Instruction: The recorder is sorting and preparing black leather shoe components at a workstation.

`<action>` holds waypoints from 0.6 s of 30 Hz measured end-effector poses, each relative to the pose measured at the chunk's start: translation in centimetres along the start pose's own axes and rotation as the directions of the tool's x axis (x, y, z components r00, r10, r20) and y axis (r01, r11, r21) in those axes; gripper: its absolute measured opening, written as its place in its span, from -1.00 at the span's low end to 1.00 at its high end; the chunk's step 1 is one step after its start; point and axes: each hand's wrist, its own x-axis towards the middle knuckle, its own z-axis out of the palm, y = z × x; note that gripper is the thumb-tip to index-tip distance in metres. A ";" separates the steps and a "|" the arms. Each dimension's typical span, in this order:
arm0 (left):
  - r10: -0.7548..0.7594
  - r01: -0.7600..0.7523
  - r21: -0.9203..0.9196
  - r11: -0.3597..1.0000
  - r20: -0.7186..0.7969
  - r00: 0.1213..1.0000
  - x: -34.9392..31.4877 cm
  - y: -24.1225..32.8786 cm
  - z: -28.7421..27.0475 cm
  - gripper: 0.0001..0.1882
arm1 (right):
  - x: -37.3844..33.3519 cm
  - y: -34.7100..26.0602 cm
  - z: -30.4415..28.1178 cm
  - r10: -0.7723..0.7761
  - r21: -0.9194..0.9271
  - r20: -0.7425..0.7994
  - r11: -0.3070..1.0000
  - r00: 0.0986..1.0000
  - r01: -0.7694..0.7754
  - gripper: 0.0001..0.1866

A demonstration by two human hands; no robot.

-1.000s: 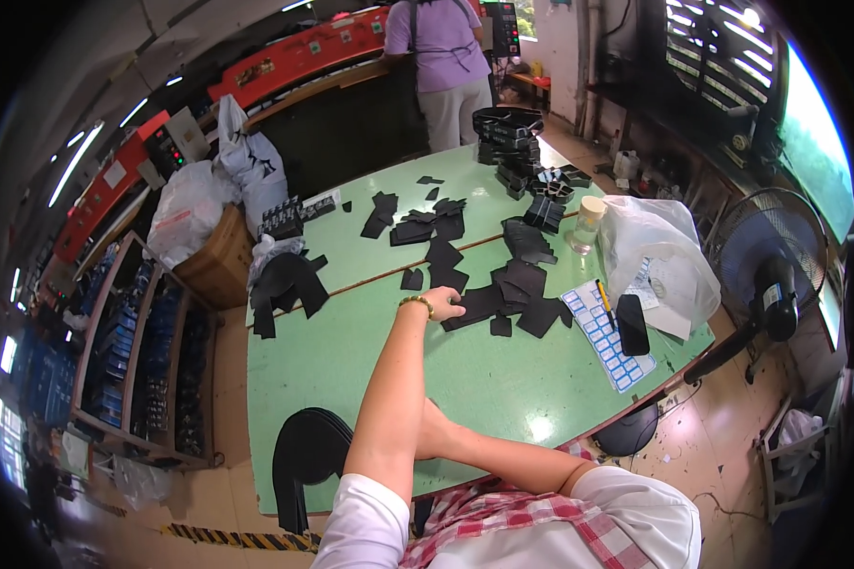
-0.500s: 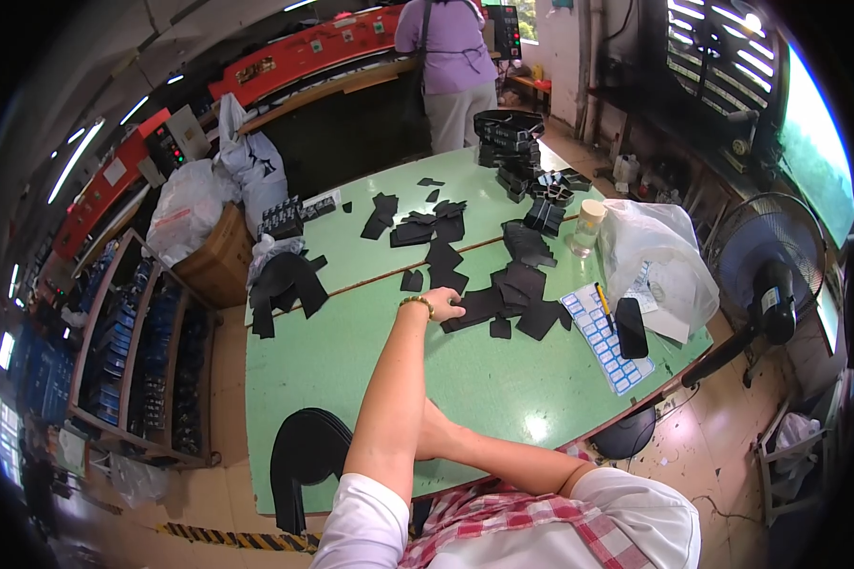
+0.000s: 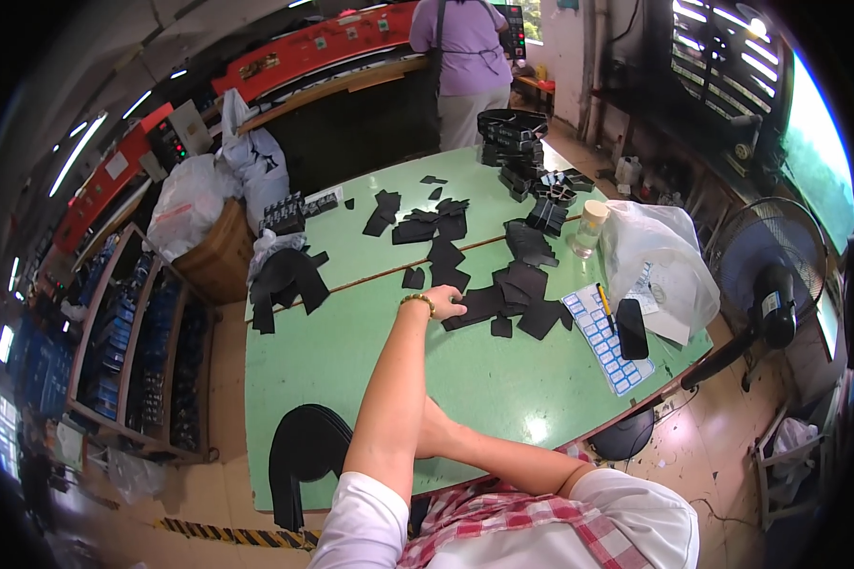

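Note:
My left hand (image 3: 446, 302) reaches out over the green table, a beaded bracelet (image 3: 417, 301) on its wrist. Its fingers close on the edge of a black flat piece (image 3: 481, 304) at the left end of a loose pile. More black cut pieces (image 3: 525, 282) overlap to the right of it. My right hand (image 3: 434, 431) is low by the table's near edge, crossed under my left forearm, which hides its fingers. A stack of curved black pieces (image 3: 299, 446) lies to the left of my forearms.
On the green table (image 3: 503, 398) are more black pieces (image 3: 289, 278), a phone (image 3: 631, 329), a yellow pen (image 3: 605, 302), a blue-and-white sheet (image 3: 603, 346), a lidded jar (image 3: 588, 228) and a plastic bag (image 3: 659, 266). A fan (image 3: 773, 284) stands right; a person (image 3: 470, 66) is beyond.
The person at the back has shifted slightly to the right. My hands and the black pieces stay essentially where they were.

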 end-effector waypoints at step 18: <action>0.000 0.000 -0.003 1.000 -0.005 1.000 0.0 -0.2 0.0 -0.40 | 0.0 0.0 0.1 0.029 -0.008 0.029 1.000 0.999 -0.029 -0.77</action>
